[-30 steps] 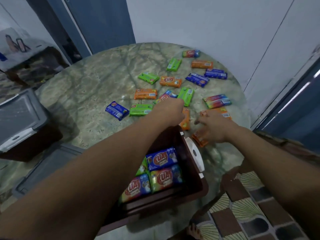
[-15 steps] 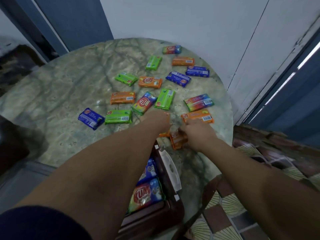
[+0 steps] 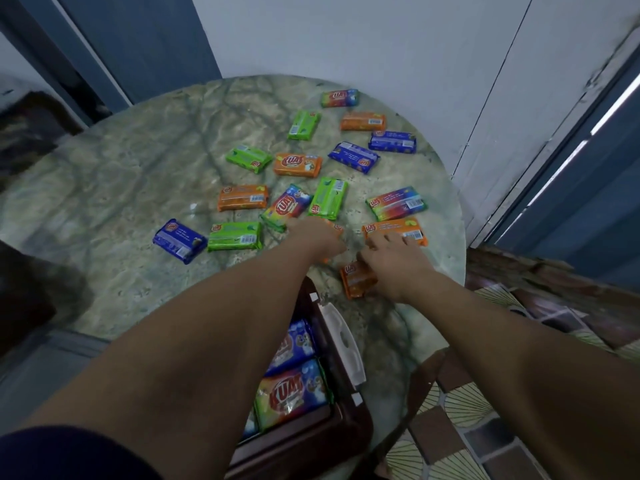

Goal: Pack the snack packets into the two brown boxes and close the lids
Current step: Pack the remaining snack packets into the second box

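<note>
Both hands are stretched over the round marble desk (image 3: 114, 188). The left hand (image 3: 317, 237) is laid on an orange packet (image 3: 335, 227), mostly hidden beneath it; whether it is gripped cannot be told. The right hand (image 3: 393, 261) is spread flat, fingers (image 3: 394, 239) extended, touching a small orange packet (image 3: 356, 278). Other snack packets (image 3: 298, 164) are scattered beyond. An open brown box (image 3: 346, 427), with packets inside, is seen at the near edge.

Round green-veined marble worktop (image 3: 131, 188) under the hands; white wall (image 3: 346, 39) beyond them; patterned tile floor (image 3: 460, 403) to their right, below.
</note>
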A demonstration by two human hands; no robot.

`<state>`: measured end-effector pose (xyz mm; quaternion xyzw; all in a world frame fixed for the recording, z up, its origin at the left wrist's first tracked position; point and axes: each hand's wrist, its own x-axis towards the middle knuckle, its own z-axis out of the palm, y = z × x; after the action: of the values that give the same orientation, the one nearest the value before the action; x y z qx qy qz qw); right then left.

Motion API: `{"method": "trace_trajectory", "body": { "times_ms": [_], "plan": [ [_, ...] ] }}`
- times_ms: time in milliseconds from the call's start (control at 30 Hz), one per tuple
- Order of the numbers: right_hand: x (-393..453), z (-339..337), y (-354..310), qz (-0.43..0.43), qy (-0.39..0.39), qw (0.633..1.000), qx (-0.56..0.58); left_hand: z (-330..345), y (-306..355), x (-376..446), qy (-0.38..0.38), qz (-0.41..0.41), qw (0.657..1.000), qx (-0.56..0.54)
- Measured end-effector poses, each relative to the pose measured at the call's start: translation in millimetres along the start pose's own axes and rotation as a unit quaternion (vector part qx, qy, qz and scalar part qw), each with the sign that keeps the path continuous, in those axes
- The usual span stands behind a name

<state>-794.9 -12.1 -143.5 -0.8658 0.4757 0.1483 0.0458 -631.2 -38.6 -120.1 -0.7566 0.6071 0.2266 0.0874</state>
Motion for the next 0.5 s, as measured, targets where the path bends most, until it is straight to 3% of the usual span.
{"method": "trace_trajectory", "body": {
  "times_ms": [67, 200, 300, 500],
  "plan": [
    [-1.0, 0.6, -1.1, 0.004, 0.009, 1.0, 0.006, -6.5, -7.6, -1.2, 0.001, -0.029, 0.996, -0.082],
    [0.6, -7.9, -10.8, 0.041, 0.076, 0.984, 0.154, -18.0, -34.7, -13.8, 0.073, -0.049, 0.976, -0.198],
    [5.2, -24.5, -25.5, 0.053, 0.126, 0.96, 0.244, -25.7, -64.8, -34.4, 0.156, -0.028, 0.968, -0.196],
    [8.3, -66.6, -74.0, 0.041, 0.195, 0.926, 0.32, -33.5, -131.6, -90.1, 0.26, -0.017, 0.947, -0.188]
  ]
}}
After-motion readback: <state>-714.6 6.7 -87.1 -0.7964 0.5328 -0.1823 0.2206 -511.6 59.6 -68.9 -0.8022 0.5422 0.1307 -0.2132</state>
